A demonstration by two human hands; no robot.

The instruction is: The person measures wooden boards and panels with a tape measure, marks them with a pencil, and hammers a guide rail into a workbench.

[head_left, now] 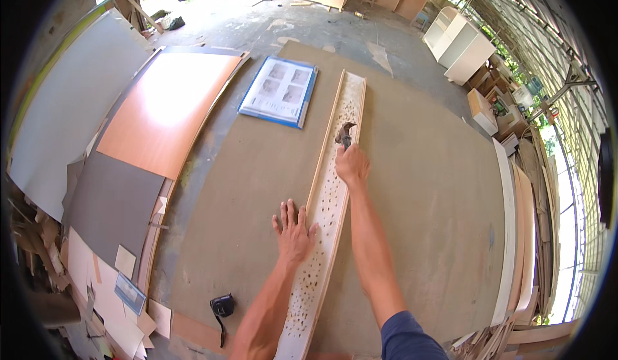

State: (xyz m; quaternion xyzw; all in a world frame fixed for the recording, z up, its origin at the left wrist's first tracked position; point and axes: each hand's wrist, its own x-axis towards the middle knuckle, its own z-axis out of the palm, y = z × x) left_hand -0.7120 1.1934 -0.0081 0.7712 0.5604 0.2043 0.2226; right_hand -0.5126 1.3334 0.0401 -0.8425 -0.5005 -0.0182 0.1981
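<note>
My right hand [353,166] is wrapped round the handle of a claw hammer [346,135]. The hammer head is over the far half of a long, narrow white board [329,209]; I cannot tell whether it touches. Thin wooden strips edge the board's long sides, and many small brown spots, perhaps holes or bits, dot its face. My left hand [294,238] lies with fingers spread at the board's left edge, partly on the brown table sheet [425,218].
A blue-edged folder with a printed sheet [277,91] lies left of the board's far end. Near the front left is a black tape measure [222,304]. Laminated panels [170,112] are at the left, offcuts below them. White cabinets [458,45] stand far right.
</note>
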